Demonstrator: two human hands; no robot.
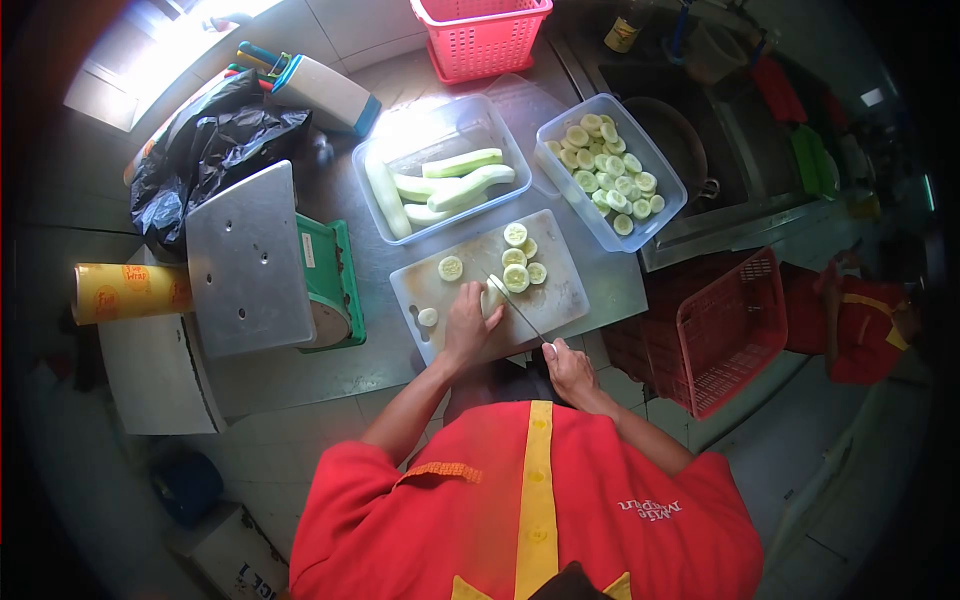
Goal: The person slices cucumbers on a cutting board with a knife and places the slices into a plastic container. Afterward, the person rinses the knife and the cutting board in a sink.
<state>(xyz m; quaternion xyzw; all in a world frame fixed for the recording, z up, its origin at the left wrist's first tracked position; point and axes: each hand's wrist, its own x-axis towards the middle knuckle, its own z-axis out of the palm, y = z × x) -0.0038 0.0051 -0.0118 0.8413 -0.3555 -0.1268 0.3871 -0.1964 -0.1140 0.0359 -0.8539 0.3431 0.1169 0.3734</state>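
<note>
On the white cutting board (560,285), my left hand (468,325) is closed on a short piece of peeled cucumber (491,297), fingers against its side. My right hand (571,372) grips a knife (523,317), whose blade reaches up to the right side of that piece. Several cucumber slices (515,256) lie beyond the blade. One slice (451,268) sits apart on the left, and a small end piece (428,317) rests near the board's left edge. Behind the board, a clear tub (425,125) holds several peeled cucumbers (470,187). Another tub (592,218), to the right, contains many slices (622,185).
Left of the board stands a green scale (335,280) with a metal platter (250,260), beside a cling wrap roll (130,292). A black bag (220,150), knife block (325,95) and pink basket (485,40) are behind. A red crate (735,345) and another person (865,320) are at right.
</note>
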